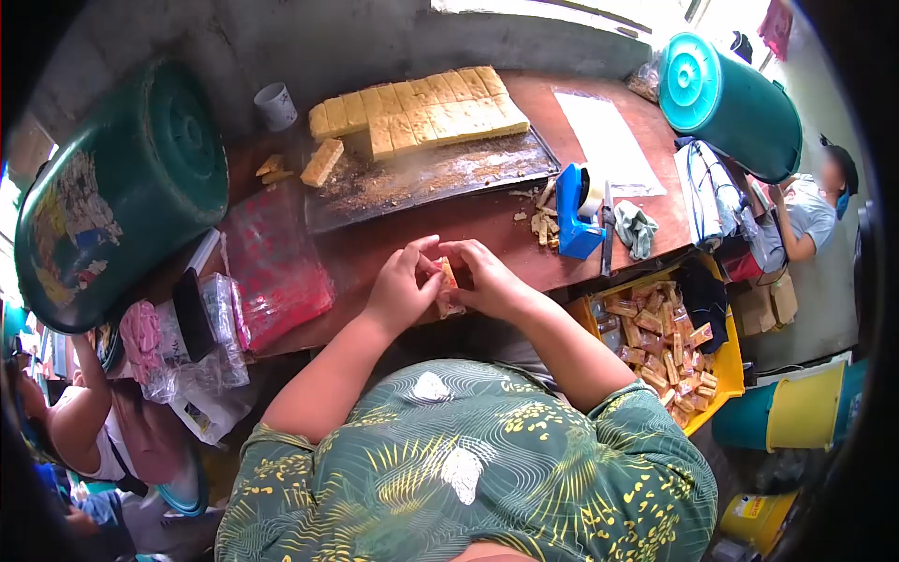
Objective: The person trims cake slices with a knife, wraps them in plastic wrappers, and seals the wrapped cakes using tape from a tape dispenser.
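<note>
Near the table's front edge, my left hand [405,288] and my right hand [489,281] come together around a small wrapped cake bar [447,283]. Fingers of both hands are closed on its sides, and part of it is hidden behind them. Beyond the hands lies a dark baking tray [440,183] bearing a block of sliced yellow cake [440,108]. One cut piece of cake [322,163] sits apart at the tray's left end. To the right of my hands stands a blue tape dispenser [579,229], with cake scraps [543,227] beside it.
A knife [608,229] and grey cloth [637,230] lie right of the dispenser. Clear plastic sheets [609,140] and red-printed plastic [272,267] flank the tray. A yellow crate [735,370] holds many wrapped bars. Green drums [122,197] stand at both sides; other people are left and right.
</note>
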{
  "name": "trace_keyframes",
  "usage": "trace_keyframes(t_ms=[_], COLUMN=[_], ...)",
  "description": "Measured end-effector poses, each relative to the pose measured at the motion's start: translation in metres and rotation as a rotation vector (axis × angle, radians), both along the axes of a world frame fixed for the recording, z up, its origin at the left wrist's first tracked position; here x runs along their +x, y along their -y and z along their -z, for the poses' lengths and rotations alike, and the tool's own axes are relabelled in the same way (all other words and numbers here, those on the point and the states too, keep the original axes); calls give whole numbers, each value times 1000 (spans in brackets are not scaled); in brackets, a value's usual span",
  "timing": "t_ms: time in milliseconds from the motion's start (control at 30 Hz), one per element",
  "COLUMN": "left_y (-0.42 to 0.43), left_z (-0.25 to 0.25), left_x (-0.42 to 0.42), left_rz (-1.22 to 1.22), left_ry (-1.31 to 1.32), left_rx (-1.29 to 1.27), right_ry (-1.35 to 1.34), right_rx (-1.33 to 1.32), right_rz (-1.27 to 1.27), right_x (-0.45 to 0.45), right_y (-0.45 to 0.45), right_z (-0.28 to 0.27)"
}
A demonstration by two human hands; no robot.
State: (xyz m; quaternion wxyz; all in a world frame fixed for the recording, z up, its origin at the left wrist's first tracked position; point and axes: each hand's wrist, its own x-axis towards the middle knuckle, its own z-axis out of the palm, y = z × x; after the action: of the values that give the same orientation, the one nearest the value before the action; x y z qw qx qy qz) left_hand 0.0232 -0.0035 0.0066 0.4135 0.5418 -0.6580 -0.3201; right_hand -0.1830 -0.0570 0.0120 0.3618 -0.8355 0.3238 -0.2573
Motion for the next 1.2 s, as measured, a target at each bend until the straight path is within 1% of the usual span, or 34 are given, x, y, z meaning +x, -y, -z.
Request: trace_keyframes(t_ms=[33, 67, 100, 133, 167, 200, 267, 300, 333, 367, 400, 467, 500, 533, 567, 633, 667, 767, 800, 867, 900, 1000, 1067, 1167, 1200], left_y=[7, 12, 15, 19, 21, 23, 23, 21, 18, 15, 13, 6, 3, -1, 2, 11, 13, 28, 34, 39, 38, 40, 43, 45, 45], left_z=[-1, -2, -3, 3, 8, 13, 13, 13, 14, 16, 15, 14, 11, 3, -2, -15, -26, -37, -26, -17, -14, -8, -5, -4, -5], left_x=[-3, -4, -6, -3, -1, 2, 1, 2, 4, 7, 10, 18, 20, 21, 25, 32, 32, 35, 38, 42, 44, 44, 43, 44, 44], left_rz=[-25, -53, -81, -109, -121, -131, -137, -121, -106, -93, -86, -81, -76, -86, -101, -125, -154, -225, -233, -216, -206, -226, -235, -241, -239], left_ry=[22, 45, 69, 43, 37, 30, -8, -38, -66, -93, -106, -151, -174, -191, -93, 106, 106, 251, 266, 291, 305, 330, 325, 344, 340], left_rx=[-47, -92, -136, -127, -174, -224, -313, -282, -249, -213, -223, -217, -214, -205, -315, -529, -522, -709, -747, -728, -714, -693, -685, -650, -649], right_ry=[-16, -54, -96, -137, -177, -154, -123, -106, -103, -132, -150, -297, -338, -412, -423, -394, -347, -271, -237, -231, -205, -74, -211, -408, -446], right_rx=[-68, 58, 62, 65, 64, -28, 32, 60, -15, 5, -203, -246, -250, -413, -494, -512, -539, -441, -346, -251, -199, -96, -250, -288, -189], right_rz=[-35, -71, -72, -73, -72, -58, -34, -25, 28, 88, 116, 338, 448, 585, 615, 696, 687, 588, 529, 463, 446, 456, 636, 785, 758], right_x=[0, 0, 1, 3, 4, 3, -5, -10, -23, -41, -64, -118, -133, -149, -163, -166, -156, -123, -104, -76, -68, -50, -32, -24, -24], right_y=[1, 2, -2, -7, -11, -14, -19, -21, -24, -29, -28, -24, -30, -32, -32, -36, -36, -15, -9, 23, 51, 164, 208, 276, 295], right_z=[-5, -9, -14, -22, -27, -27, -40, -48, -54, -71, -81, -94, -121, -127, -137, -151, -158, -160, -167, -165, -156, -110, -104, -71, -63])
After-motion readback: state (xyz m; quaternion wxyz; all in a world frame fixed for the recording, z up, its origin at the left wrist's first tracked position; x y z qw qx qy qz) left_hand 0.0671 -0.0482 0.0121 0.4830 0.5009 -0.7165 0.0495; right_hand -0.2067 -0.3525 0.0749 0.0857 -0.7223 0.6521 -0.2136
